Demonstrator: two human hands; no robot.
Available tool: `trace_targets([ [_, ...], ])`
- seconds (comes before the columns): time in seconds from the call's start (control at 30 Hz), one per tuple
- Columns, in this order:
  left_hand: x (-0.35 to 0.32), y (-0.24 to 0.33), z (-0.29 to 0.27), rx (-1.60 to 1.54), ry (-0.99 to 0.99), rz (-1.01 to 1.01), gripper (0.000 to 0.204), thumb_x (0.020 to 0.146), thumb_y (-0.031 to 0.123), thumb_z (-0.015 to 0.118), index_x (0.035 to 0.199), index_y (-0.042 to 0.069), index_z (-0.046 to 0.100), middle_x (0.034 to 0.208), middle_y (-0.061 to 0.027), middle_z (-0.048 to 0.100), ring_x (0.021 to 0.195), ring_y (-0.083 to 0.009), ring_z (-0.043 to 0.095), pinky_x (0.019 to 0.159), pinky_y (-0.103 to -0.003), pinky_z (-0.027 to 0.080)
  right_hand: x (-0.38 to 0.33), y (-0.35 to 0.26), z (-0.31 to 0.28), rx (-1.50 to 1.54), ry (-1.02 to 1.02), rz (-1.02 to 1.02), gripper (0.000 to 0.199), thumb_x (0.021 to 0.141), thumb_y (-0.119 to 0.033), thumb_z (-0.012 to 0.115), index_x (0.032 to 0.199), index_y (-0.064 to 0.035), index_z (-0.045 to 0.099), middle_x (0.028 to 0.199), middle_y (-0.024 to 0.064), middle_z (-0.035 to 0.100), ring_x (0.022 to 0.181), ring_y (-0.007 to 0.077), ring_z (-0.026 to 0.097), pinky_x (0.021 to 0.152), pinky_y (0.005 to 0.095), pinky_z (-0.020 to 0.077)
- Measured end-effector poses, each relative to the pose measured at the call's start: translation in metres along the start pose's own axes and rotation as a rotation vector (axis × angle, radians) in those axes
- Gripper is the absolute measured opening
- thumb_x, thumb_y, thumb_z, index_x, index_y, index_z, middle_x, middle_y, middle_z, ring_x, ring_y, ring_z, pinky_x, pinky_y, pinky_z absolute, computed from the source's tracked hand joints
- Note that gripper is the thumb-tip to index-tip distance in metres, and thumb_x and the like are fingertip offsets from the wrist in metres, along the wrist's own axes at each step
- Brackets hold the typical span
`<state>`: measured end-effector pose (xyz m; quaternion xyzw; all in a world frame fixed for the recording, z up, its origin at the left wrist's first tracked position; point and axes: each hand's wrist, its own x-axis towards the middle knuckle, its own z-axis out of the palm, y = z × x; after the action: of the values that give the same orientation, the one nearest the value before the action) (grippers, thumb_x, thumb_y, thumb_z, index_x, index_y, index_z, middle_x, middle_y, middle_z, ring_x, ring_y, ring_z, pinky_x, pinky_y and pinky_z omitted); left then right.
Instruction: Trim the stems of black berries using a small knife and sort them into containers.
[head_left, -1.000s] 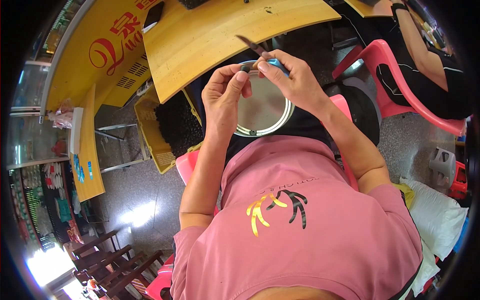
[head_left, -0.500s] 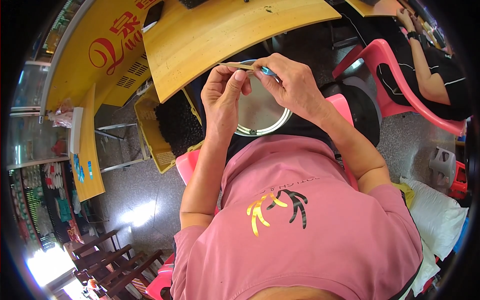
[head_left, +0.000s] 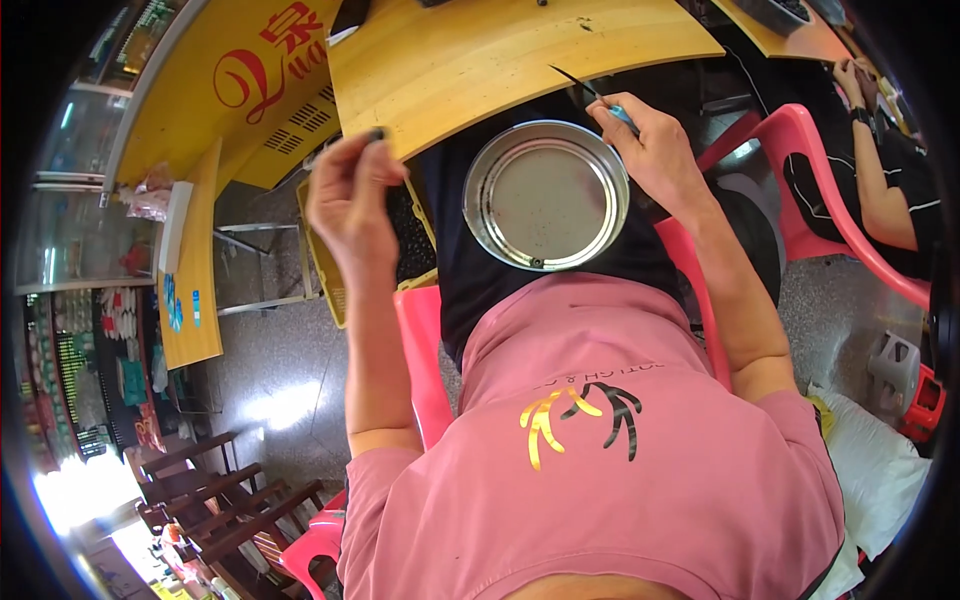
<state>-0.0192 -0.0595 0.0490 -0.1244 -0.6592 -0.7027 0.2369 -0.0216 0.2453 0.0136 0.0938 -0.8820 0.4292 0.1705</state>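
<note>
My right hand (head_left: 655, 150) is closed around the blue handle of a thin-bladed knife (head_left: 573, 79), whose point reaches up and left over the table edge. My left hand (head_left: 352, 200), raised beside the table's near corner, pinches a small dark piece (head_left: 376, 134); blur hides its details. Between the two hands a round metal pan (head_left: 478, 220) rests on my lap, with a tiny dark bit at its near rim. Partly behind my left forearm, a yellow crate (head_left: 330, 275) holds a mass of small black pieces (head_left: 412, 235).
A yellow wooden table (head_left: 480, 60) stands ahead of me. Another person's arm (head_left: 885, 185) shows at the right, beside a pink chair (head_left: 815, 180). A narrow wooden board (head_left: 195, 300) stands at the left, and white sacks (head_left: 870, 460) lie at the lower right.
My hands have parted: the left moved left, towards the crate, with the small dark piece; the right moved right with the knife. The pan is now in full view.
</note>
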Motion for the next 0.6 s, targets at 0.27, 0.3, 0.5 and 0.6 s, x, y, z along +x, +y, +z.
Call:
trace_targets([
  [0.27, 0.035, 0.003, -0.074, 0.450, 0.265, 0.193, 0.021, 0.092, 0.004, 0.069, 0.113, 0.001, 0.064, 0.094, -0.0037, 0.066, 0.079, -0.0092, 0.060, 0.070, -0.021, 0.049, 0.000, -0.011, 0.001, 0.049, -0.139, 0.118, 0.035, 0.099, -0.033, 0.061, 0.115, -0.0028, 0.066, 0.078, 0.0095, 0.066, 0.070, 0.0149, 0.061, 0.069, 0.0289, 0.0491],
  [0.3, 0.025, 0.004, -0.068, 0.446, 0.264, 0.179, 0.021, 0.092, 0.004, 0.069, 0.113, 0.001, 0.064, 0.094, -0.0037, 0.066, 0.079, -0.0092, 0.060, 0.070, -0.021, 0.049, 0.000, -0.006, 0.003, 0.042, -0.146, 0.128, 0.035, 0.099, -0.033, 0.061, 0.115, -0.0028, 0.066, 0.078, 0.0095, 0.066, 0.070, 0.0149, 0.061, 0.069, 0.0289, 0.0491],
  [0.5, -0.019, -0.001, 0.005, 0.495, -0.856, 0.000, 0.014, 0.088, 0.002, 0.068, 0.101, 0.000, 0.067, 0.091, -0.0106, 0.066, 0.079, -0.0201, 0.066, 0.070, -0.030, 0.051, 0.003, 0.016, 0.008, -0.010, -0.115, 0.126, 0.041, 0.098, -0.038, 0.062, 0.116, -0.0020, 0.066, 0.087, 0.0119, 0.068, 0.078, 0.0165, 0.064, 0.075, 0.0307, 0.0508],
  [0.6, -0.029, -0.031, 0.032, 0.473, -1.206, -0.044, 0.016, 0.087, 0.008, 0.063, 0.100, -0.001, 0.067, 0.094, -0.0175, 0.067, 0.086, -0.0350, 0.067, 0.074, -0.042, 0.053, 0.004, 0.022, 0.007, -0.025, -0.085, 0.111, 0.043, 0.097, -0.039, 0.063, 0.116, -0.0012, 0.066, 0.087, 0.0109, 0.068, 0.079, 0.0150, 0.063, 0.076, 0.0299, 0.0508],
])
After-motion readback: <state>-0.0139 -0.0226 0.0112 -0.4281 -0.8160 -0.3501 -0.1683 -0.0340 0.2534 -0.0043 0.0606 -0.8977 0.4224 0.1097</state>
